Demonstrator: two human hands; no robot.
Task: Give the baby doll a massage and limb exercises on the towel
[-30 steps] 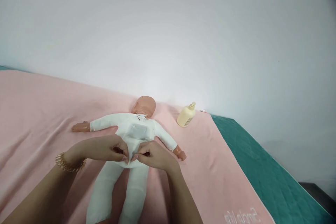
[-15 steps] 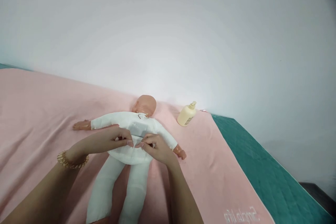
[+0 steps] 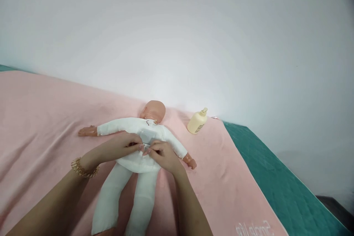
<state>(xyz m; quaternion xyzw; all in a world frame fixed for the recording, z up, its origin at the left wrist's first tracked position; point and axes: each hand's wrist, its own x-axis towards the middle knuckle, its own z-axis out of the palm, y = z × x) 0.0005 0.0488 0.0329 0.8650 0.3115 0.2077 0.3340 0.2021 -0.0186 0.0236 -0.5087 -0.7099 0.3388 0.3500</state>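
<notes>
A doll [image 3: 143, 191] with a white cloth body lies with arms and legs spread, no face showing on its bare head [image 3: 154, 110]. A grey rectangular panel [image 3: 148, 135] shows in the upper torso. Just below that panel, the fingertips of my left hand [image 3: 128, 145] are pinched on the white fabric. My right hand [image 3: 165, 155] pinches the same fabric right beside it, thumb and index finger together. The two sets of fingertips nearly meet. Whatever small part of the cloth lies between the fingers is mostly hidden.
A pale yellow pump bottle [image 3: 197, 122] stands to the right of the doll's head. Under everything is a pink blanket [image 3: 224, 177], over a green quilted cover [image 3: 272, 175] seen along the right. A white wall [image 3: 177, 37] rises directly behind.
My left hand has shifted slightly right, bringing its fingertips closer to those of my right hand. Both hands stay at the fabric; the doll and bottle look unmoved.
</notes>
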